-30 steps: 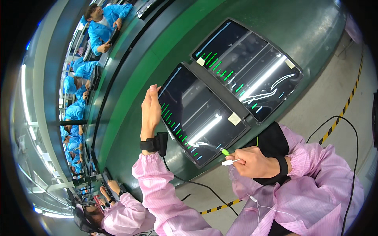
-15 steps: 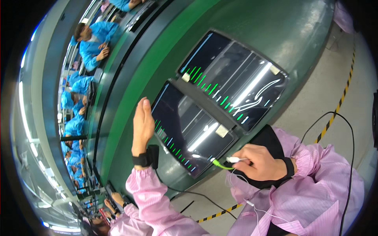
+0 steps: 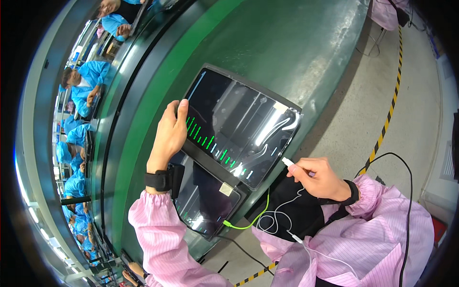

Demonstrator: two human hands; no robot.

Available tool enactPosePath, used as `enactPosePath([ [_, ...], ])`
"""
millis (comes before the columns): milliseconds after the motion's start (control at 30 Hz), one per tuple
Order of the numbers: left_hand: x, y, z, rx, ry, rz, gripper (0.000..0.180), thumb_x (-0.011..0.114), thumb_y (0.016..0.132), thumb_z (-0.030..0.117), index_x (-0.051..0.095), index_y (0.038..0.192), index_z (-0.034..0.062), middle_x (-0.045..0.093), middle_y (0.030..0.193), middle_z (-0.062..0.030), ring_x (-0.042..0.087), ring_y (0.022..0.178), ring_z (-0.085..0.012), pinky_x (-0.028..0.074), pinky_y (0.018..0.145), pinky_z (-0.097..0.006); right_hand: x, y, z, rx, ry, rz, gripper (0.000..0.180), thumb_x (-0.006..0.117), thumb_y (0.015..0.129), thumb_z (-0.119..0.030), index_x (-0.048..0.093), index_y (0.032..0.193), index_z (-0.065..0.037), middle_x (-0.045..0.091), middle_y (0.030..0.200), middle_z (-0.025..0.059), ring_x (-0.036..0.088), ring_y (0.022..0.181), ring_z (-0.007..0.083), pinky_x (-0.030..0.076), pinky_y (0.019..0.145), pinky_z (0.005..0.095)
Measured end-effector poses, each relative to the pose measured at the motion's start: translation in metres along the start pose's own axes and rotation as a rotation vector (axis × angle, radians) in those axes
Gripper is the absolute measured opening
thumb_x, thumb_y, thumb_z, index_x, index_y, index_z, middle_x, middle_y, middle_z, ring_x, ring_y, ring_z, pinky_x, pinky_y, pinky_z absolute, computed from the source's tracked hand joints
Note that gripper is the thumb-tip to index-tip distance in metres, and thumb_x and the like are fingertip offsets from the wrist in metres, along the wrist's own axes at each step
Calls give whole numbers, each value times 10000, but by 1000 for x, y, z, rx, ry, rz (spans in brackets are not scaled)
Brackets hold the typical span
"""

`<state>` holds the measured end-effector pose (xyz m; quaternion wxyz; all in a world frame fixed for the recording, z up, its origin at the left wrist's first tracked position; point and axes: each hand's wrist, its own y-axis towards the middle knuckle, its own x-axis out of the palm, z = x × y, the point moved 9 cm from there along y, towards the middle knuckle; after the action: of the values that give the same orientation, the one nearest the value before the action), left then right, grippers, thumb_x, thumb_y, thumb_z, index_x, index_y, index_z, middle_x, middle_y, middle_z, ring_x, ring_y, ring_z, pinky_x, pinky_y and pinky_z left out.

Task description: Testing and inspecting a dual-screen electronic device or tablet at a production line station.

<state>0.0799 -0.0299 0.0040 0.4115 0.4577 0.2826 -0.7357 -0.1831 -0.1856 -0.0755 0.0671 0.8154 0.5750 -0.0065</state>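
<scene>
A dark tablet-like panel [image 3: 229, 110] with lit green and white bars lies on the green bench. My left hand [image 3: 169, 129] is closed on its left edge, thumb on top. My right hand [image 3: 320, 179] pinches a white cable plug [image 3: 288, 162] close to the panel's lower right edge; I cannot tell if they touch. A second, similar panel [image 3: 205, 196] lies nearer me, partly hidden by my left wrist. A bright green plug [image 3: 228, 224] meets that one's near edge, its green cable running to white earphone-like wires [image 3: 275, 220] looped by my lap.
The green bench [image 3: 287, 48] curves away beyond the panels. Black cables [image 3: 406, 210] run beside me and under my left forearm. Yellow-black tape [image 3: 389, 115] marks the floor at right. Several people in blue [image 3: 86, 81] sit along a line at left.
My left hand has come from beside the nearer panel to grip the farther one. My right hand has carried the white plug to the farther panel's edge. The whole view has shifted.
</scene>
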Motion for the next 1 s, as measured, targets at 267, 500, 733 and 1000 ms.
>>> enactPosePath([
  [267,11,4,1,-30,1,-4,629,362,939,487,439,1248,-56,557,1143,-265,527,1108,-363,394,935,-380,2,12,9,30,-55,-121,233,579,877,-149,618,738,34,536,539,121,478,440,123,363,427,285],
  [500,9,2,2,-58,6,12,610,364,939,485,451,1245,-36,575,1116,-248,544,1083,-349,401,921,-375,5,12,11,43,24,-142,252,582,880,-167,612,726,30,532,544,133,454,429,128,357,424,292],
  [733,10,2,2,-78,-2,2,653,373,926,516,434,1259,-42,559,1140,-263,541,1087,-353,400,927,-379,6,12,15,58,-28,-96,223,578,881,-127,633,723,21,593,558,70,550,481,72,400,428,222],
  [1000,16,1,3,-66,-53,17,743,450,887,537,323,1328,-49,461,1262,-298,507,1132,-392,392,952,-402,11,11,22,151,81,-78,274,578,887,-157,612,685,24,530,502,45,477,449,46,345,409,224],
])
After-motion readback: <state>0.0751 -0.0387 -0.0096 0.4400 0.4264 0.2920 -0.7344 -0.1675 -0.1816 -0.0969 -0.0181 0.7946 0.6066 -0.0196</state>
